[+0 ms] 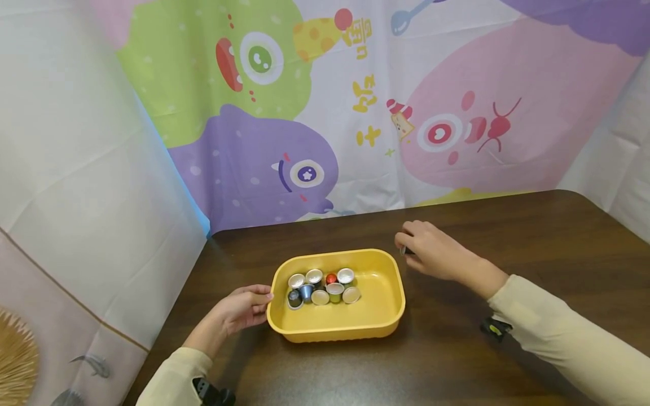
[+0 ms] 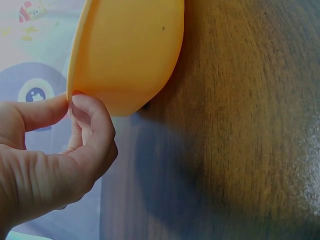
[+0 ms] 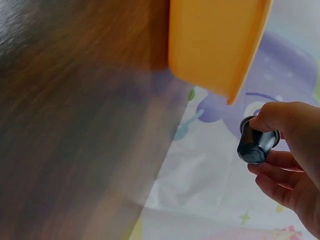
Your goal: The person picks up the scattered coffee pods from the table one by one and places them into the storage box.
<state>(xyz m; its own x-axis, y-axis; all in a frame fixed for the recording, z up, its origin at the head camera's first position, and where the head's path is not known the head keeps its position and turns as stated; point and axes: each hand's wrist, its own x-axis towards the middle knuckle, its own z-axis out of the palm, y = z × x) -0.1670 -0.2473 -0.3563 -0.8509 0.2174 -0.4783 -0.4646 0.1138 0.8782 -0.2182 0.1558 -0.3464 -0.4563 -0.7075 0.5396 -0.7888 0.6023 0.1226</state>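
A yellow plastic basin (image 1: 376, 332) stands on the table, with several coffee capsules (image 1: 335, 288) grouped in its left and middle part. Their lids are silver or beige; one is blue, one red, one dark. My left hand (image 1: 249, 307) pinches the basin's left rim between thumb and fingers, as the left wrist view shows on the yellow wall (image 2: 130, 50). Beyond the basin's right end, my right hand (image 1: 431, 251) is raised and apart from it. A dark, glossy coffee capsule (image 3: 255, 145) is held between its thumb and fingers.
The dark brown wooden table (image 1: 508, 237) extends to both sides of the basin. Behind it hangs a cloth (image 1: 376, 186) with cartoon monsters. A pale cloth (image 1: 101, 169) hangs along the left side.
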